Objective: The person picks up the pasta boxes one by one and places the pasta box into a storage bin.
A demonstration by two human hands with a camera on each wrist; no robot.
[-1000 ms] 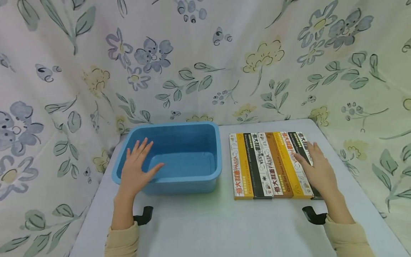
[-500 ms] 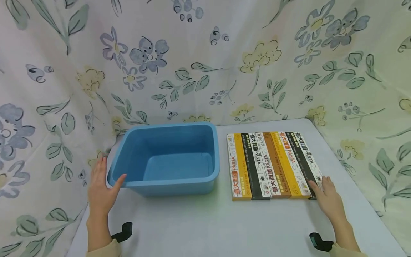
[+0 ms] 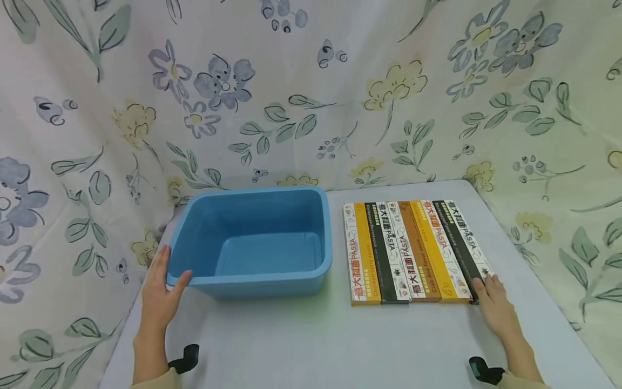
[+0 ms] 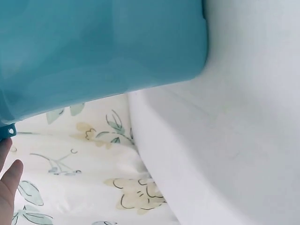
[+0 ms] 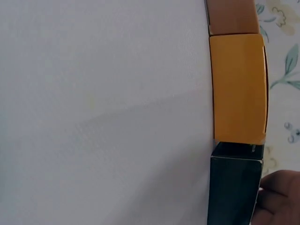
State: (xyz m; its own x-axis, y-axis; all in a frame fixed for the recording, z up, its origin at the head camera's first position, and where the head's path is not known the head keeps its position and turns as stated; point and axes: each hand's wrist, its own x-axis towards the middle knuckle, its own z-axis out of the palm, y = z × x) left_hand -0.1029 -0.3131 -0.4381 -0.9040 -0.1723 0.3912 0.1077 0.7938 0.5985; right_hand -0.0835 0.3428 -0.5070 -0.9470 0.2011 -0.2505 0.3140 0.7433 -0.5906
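Floral curtain point(image 3: 311, 65) behind — white table point(image 3: 311, 346) (blue tub point(image 3: 257, 279), pasta boxes point(image 3: 410, 254))

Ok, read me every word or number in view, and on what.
"意大利面 PASTA": all five boxes
"Chicken curry sauce": left yellow box
"Blackpepperflavorsauce": left black box
"Crab Roe flavor sauce": brown box
Right yellow box and right black box: sauce names unclear; smaller print unreadable.

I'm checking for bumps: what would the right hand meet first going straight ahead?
Likely the rightmost, black pasta box; the right hand seems to touch it, though contact is hard to judge.
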